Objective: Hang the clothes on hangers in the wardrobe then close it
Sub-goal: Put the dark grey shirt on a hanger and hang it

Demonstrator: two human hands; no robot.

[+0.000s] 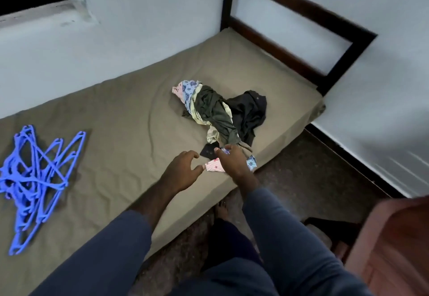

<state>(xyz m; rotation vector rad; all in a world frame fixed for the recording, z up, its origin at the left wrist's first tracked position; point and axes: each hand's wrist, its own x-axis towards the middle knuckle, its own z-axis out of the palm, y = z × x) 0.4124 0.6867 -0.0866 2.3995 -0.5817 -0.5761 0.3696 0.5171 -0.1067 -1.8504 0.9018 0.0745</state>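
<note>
Fingers (221,150) of the right hand (234,164) curl over and grip a pink-and-blue patterned cloth (214,166) at the near edge of the mattress (120,114). Left hand (183,170): fingers loosely curved, apart, holding nothing; thumb tip just beside the cloth's pink end. Mattress olive-covered, dark wooden headboard (301,24) at its far end. Tangled blue hangers (34,179) lie on it at left, well apart from the clothes pile (218,112) just beyond the right hand. Small black buttoned piece (209,151) lies between pile and hands.
</note>
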